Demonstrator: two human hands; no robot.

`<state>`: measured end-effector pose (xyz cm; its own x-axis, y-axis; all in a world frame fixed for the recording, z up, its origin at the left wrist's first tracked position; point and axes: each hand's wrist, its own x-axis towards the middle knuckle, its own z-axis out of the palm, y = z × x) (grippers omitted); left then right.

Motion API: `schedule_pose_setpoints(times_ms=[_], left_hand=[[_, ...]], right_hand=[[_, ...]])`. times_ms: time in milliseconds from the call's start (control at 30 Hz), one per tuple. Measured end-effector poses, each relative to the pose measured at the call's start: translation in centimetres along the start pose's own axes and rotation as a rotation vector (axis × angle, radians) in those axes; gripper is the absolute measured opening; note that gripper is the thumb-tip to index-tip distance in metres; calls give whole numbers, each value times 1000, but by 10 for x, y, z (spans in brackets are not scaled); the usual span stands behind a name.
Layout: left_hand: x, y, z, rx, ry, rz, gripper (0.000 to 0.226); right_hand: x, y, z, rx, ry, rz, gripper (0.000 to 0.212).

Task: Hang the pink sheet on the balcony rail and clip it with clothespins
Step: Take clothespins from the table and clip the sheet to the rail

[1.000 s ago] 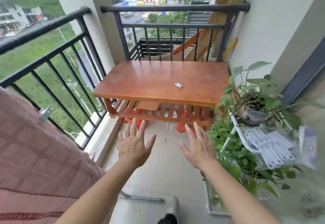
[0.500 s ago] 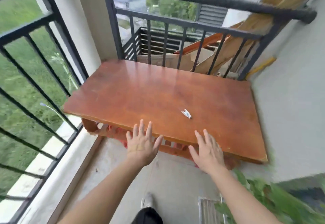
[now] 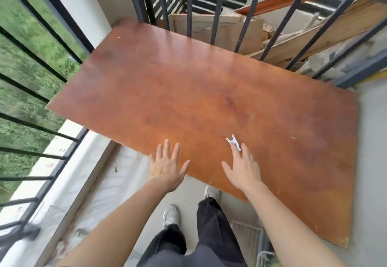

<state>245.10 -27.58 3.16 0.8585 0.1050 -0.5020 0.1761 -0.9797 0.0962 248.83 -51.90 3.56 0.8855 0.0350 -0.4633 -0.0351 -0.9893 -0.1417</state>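
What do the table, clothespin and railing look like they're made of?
Table: likely wood or veneer, glossy reddish-brown with faint grain and scuffs. Clothespin: probably white plastic, smooth and uniform. Railing: seemingly metal, matte black paint on thin straight bars.

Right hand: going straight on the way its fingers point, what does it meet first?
Probably the white clothespin on the wooden table, just beyond the fingertips of the right hand; contact is unclear.

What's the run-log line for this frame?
phase: clothespin pickup | left hand: open, above wooden table edge | right hand: open, fingertips at white clothespin, ungripped | pink sheet: not in view
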Motion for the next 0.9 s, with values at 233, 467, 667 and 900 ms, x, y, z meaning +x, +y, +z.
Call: schedule_pose_setpoints(times_ms=[233, 467, 667, 900], left_hand=[[36, 5, 21, -54, -144, -148, 75], [53, 15, 23, -156, -289, -237, 76], [32, -13, -28, -291, -132, -325, 69], [-59, -119, -97, -387, 330, -484, 60]], right_hand=[[75, 7, 5, -70, -20, 1, 80], [103, 12, 2, -96, -18, -204, 34], [89, -49, -29, 11, 22, -317, 51], [43, -212, -63, 144, 87, -681, 37]])
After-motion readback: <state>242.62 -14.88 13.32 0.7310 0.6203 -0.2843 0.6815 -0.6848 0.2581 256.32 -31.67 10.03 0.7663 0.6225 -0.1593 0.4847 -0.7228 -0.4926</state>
